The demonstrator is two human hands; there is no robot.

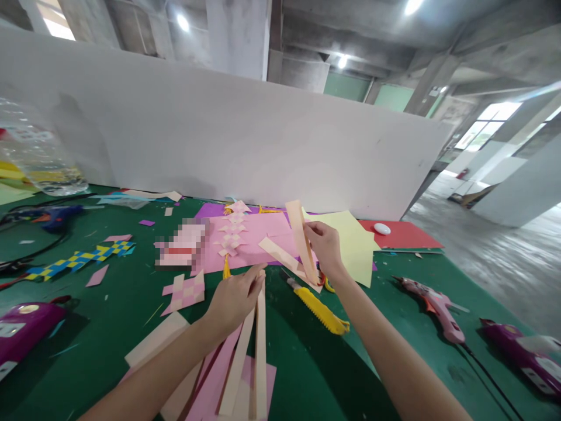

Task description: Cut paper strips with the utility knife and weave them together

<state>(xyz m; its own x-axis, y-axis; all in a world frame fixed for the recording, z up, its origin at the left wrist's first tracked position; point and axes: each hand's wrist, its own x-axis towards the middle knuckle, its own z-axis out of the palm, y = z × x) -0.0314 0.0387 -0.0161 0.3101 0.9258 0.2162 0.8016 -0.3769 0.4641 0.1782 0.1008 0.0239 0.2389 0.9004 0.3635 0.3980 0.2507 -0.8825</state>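
The right hand (323, 241) pinches a peach strip (298, 234) between thumb and fingers near its middle, on edge and nearly upright above the counter (135, 304), a hold that probably leaves both its ends free. The left hand (239, 295) is low, fingers together and bent over the far ends of two cream strips (260, 362) running back toward the body; whether it grips them or merely presses cannot be told, though the placement would serve to keep them from sliding. Another pale strip (278, 254) lies slanted between the hands, just beyond the left fingertips. The yellow cutter (322, 310) rests beside the right forearm, its metal end turned away from the body, presumably for safety and within easy reach. Beyond the left hand, a woven pink-and-cream ornament (236, 229) lies on a pink sheet (272, 228), apparently set aside from the handling; a small woven piece (186, 291) lies to the left of that hand. Well to the right of the right hand, a pink glue gun (436, 304) lies on its side, likely to spare the forearm its nozzle
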